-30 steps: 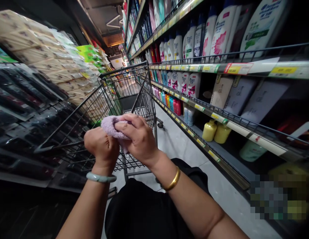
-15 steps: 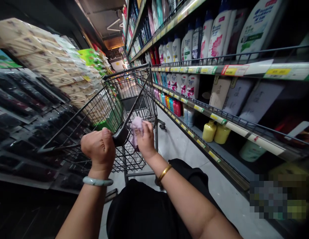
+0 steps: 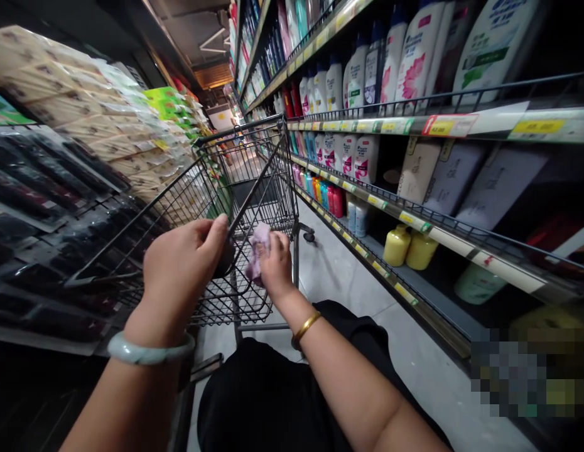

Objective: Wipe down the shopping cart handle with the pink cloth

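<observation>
My left hand is over the handle of a black wire shopping cart, back turned up and thumb stretched toward the handle's dark right end. Its other fingers are hidden, so whether they grip the handle cannot be told. A pale green bangle circles that wrist. Bunched in my right hand is a light purple cloth, held against or close to the cart's near wire side. The right wrist wears a gold-coloured bracelet.
Shelves of shampoo bottles with price strips run along the right. Yellow bottles stand on the bottom shelf. Stacked beige packs and dark wrapped goods line the left. Grey floor lies between cart and shelves.
My left hand has turned and come up closer to the camera, its thumb now pointing forward along the handle's right end. My right hand keeps the cloth, shifted only slightly.
</observation>
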Demonstrator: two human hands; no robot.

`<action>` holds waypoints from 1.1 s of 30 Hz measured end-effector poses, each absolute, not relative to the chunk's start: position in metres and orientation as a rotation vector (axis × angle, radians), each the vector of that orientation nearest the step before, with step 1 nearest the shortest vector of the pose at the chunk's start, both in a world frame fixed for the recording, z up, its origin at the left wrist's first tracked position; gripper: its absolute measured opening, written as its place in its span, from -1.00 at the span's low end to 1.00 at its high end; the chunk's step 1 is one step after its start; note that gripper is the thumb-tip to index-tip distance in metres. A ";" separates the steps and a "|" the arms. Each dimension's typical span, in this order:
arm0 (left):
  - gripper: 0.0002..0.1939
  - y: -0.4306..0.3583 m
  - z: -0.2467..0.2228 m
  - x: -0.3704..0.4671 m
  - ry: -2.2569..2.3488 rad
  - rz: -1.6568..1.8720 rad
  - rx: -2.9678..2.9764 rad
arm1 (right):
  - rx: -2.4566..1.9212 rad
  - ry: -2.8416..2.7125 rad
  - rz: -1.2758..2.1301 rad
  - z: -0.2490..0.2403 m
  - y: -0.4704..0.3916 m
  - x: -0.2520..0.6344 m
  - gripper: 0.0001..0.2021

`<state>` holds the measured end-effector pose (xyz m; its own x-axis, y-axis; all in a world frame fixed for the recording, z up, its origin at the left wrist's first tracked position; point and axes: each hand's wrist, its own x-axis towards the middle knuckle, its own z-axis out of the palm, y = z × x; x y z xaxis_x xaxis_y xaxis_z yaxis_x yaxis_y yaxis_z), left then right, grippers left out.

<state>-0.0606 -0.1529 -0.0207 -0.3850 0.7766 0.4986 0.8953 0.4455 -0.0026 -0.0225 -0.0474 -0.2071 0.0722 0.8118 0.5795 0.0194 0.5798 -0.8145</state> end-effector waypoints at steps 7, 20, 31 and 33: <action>-0.45 -0.134 -0.037 -0.048 -2.307 -0.044 -1.275 | -0.610 -1.379 0.670 -0.188 -0.057 -0.012 -0.74; -0.52 -0.143 -0.054 -0.047 -2.179 -0.118 -1.220 | -0.586 -1.366 0.700 -0.186 -0.061 -0.004 -0.71; -0.51 -0.149 -0.063 -0.051 -2.102 -0.138 -1.207 | -0.686 -1.309 0.791 -0.193 -0.064 -0.003 -0.73; -0.52 -0.149 -0.063 -0.050 -2.111 -0.133 -1.203 | -0.537 -1.345 0.704 -0.185 -0.070 -0.001 -0.73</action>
